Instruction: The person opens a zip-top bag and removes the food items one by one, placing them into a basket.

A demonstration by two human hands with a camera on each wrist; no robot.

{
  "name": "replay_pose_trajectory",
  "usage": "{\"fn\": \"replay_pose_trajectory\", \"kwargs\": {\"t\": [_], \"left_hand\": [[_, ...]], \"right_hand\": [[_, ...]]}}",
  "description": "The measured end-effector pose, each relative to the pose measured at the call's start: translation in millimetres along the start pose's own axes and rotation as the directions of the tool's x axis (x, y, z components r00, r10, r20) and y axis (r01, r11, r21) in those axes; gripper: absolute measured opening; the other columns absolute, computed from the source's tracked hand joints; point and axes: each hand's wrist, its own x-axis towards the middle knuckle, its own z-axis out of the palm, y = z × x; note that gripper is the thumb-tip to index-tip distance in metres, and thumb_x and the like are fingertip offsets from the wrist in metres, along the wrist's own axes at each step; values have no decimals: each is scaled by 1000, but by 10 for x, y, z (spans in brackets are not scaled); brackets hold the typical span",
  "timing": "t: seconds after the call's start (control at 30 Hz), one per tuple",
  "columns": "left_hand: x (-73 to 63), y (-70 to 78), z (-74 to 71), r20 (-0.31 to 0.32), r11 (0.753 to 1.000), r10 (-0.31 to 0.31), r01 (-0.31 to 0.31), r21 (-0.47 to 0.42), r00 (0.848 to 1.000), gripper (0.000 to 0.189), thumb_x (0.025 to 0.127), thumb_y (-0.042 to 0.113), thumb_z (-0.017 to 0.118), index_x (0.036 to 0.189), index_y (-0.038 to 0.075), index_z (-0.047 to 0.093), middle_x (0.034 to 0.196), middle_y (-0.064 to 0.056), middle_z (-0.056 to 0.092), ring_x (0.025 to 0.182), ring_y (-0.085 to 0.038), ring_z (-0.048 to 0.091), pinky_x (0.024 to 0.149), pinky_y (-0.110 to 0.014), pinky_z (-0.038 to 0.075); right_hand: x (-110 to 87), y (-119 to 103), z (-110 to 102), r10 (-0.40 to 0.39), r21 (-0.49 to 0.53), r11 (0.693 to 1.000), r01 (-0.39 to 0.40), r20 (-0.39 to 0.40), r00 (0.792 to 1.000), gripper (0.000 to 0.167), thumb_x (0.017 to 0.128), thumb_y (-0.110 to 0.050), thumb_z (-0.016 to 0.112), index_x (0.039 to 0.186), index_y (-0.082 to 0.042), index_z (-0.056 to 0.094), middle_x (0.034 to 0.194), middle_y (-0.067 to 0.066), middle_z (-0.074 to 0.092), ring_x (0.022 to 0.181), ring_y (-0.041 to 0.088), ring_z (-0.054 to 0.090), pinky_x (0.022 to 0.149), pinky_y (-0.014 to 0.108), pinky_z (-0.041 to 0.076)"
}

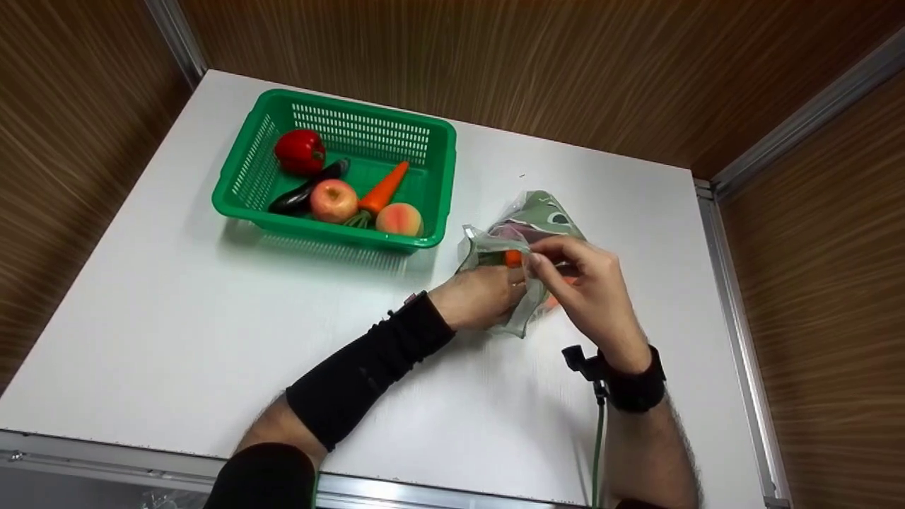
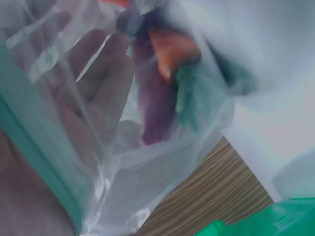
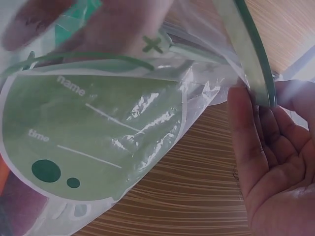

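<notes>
A clear zip bag (image 1: 541,208) with a green printed label lies right of the middle of the table. My left hand (image 1: 481,297) reaches into its mouth; in the left wrist view its fingers (image 2: 110,88) show through the plastic, extended and holding nothing visible. Beside them, blurred inside the bag, are an orange piece (image 2: 172,49), a long purple thing (image 2: 155,98) and a green piece (image 2: 189,93); their kinds are unclear. My right hand (image 1: 590,290) pinches the bag's rim. From the right wrist, thumb and fingers (image 3: 246,132) grip the green-edged zip strip (image 3: 261,64).
A green plastic basket (image 1: 332,237) at the back left contains a red bell pepper (image 1: 300,151), an eggplant (image 1: 293,200), an apple (image 1: 334,201), a carrot (image 1: 384,187) and a peach (image 1: 399,220). Wood-grain panels (image 1: 495,63) enclose the white table (image 1: 177,339). A cable (image 1: 598,445) hangs from the right wrist.
</notes>
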Motion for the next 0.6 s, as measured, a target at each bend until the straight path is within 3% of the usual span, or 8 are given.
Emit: {"fn": "replay_pose_trajectory", "kwargs": {"t": [0.1, 0.23, 0.3, 0.4, 0.6], "left_hand": [[-21, 36, 71, 48, 997, -30, 26, 66, 998, 37, 112, 20, 74, 147, 10, 76, 138, -1, 81, 118, -18, 82, 96, -29, 70], [-30, 68, 145, 143, 991, -128, 132, -21, 981, 38, 114, 13, 68, 152, 11, 70, 131, -4, 80, 106, -23, 84, 79, -34, 72], [-18, 83, 173, 164, 978, -167, 184, -94, 972, 37, 115, 11, 66, 151, 10, 68, 130, -7, 82, 110, -26, 85, 82, -38, 73], [-4, 102, 212, 162, 964, -189, 215, -158, 969, 40, 113, 8, 65, 153, 11, 66, 133, -10, 83, 118, -28, 85, 92, -41, 73], [-9, 118, 250, 163, 951, -188, 221, -218, 969, 39, 112, 6, 64, 151, 8, 68, 137, -14, 82, 126, -30, 81, 104, -43, 70]], "right_hand": [[-1, 6, -2, 12, 3, 1000, -12, 23, 1000, 11, 110, 0, 79, 119, 5, 84, 106, 15, 86, 95, 1, 79, 84, 14, 67], [9, 6, 13, 22, -6, 1000, -22, 51, 998, 12, 111, -2, 78, 120, 3, 84, 106, 14, 87, 95, 2, 80, 83, 14, 67], [13, 10, 21, 18, -11, 1000, -17, 57, 998, 12, 112, -3, 78, 120, 3, 84, 106, 14, 87, 94, 3, 80, 83, 14, 67], [15, 17, 31, 7, -9, 1000, -6, 60, 998, 11, 111, -2, 78, 120, 2, 84, 106, 14, 87, 94, 3, 81, 83, 14, 67], [21, 17, 28, -2, -9, 1000, 3, 83, 997, 12, 113, -4, 77, 120, 1, 85, 107, 13, 88, 95, 4, 82, 83, 15, 68]]}}
